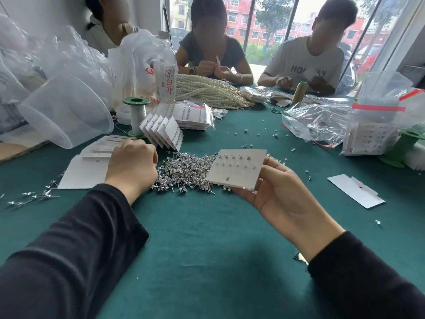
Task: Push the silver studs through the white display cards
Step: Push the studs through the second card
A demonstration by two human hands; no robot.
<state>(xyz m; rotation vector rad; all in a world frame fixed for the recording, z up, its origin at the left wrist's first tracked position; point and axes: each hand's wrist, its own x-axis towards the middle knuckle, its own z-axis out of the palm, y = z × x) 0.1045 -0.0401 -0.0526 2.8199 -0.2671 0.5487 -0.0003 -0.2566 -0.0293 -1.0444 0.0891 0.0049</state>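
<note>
My right hand (279,192) holds a white display card (236,168) from below, thumb on its right edge, above a heap of silver studs (184,173) on the green table. The card carries two rows of studs and one more lower down. My left hand (132,165) is curled knuckles-up at the heap's left edge, fingertips down among the studs; whether it pinches one is hidden. Blank white cards (85,171) lie under and beside that hand.
Filled cards (164,132) stand fanned behind the heap, by a green thread spool (136,116), a water bottle (165,72) and a clear tub (66,111). A blank card (355,191) lies right. Plastic bags (322,120), pearl strands (207,90) and three seated people line the far side.
</note>
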